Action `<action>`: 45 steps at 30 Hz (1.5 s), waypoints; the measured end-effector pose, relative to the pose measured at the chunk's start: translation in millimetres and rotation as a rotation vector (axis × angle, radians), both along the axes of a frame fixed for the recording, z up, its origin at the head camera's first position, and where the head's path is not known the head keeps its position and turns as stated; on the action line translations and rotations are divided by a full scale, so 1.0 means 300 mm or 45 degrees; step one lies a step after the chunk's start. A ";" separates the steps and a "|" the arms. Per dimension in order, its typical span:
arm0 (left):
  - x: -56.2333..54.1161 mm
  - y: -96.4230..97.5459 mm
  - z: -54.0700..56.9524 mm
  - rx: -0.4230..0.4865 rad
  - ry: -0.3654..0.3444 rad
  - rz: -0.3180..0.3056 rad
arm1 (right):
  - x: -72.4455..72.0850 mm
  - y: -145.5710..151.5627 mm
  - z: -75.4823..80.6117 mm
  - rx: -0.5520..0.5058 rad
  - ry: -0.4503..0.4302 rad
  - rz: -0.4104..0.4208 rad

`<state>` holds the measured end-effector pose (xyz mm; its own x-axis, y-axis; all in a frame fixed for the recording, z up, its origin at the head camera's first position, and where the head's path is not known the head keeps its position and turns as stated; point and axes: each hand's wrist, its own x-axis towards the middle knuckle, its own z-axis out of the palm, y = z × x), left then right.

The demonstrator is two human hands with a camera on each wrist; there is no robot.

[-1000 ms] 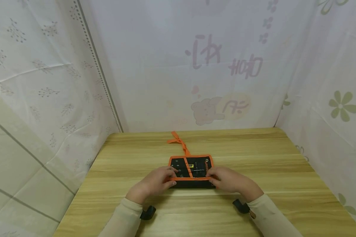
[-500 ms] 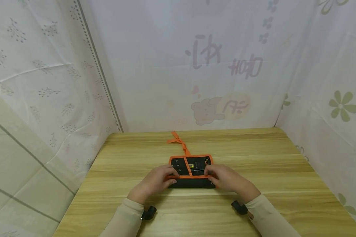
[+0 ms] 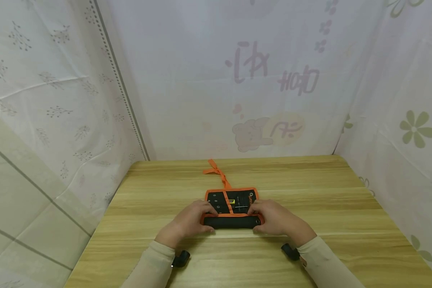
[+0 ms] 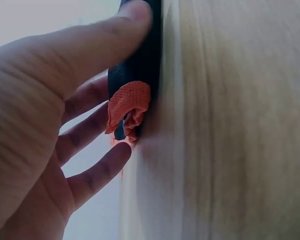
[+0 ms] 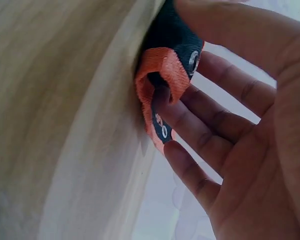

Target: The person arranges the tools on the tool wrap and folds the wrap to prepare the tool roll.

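Note:
A black fabric tool roll (image 3: pixel 234 222) with orange edging lies on the table, its near end folded over into a roll. The flat part beyond shows pale printed numbers and a small yellow mark. My left hand (image 3: pixel 191 219) holds the left end of the rolled part, thumb on the near side, fingers over the far side. At the opposite end, my right hand (image 3: pixel 277 218) grips it the same way. In the left wrist view the orange edging (image 4: pixel 130 100) curls at the roll's end. The right wrist view shows a hollow coil there, beside a metal eyelet (image 5: pixel 193 62).
An orange tie strap (image 3: pixel 219 174) stretches from the tool roll's far edge toward the back of the wooden table (image 3: pixel 309 176). Patterned cloth (image 3: pixel 201 80) hangs behind and on both sides. A black wrist-worn device (image 3: pixel 181 259) sits below each hand.
Both thumbs have come down from the roll's top edge to its near side. The near edge has turned over slightly farther from me, and the right fingers have shifted a little inward.

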<state>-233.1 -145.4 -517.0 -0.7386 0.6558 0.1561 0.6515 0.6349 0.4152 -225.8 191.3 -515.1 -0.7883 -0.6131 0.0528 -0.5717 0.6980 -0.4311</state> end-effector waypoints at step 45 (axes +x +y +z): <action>0.009 0.007 -0.001 0.160 -0.124 0.167 | -0.021 0.028 -0.004 -0.234 -0.165 -0.004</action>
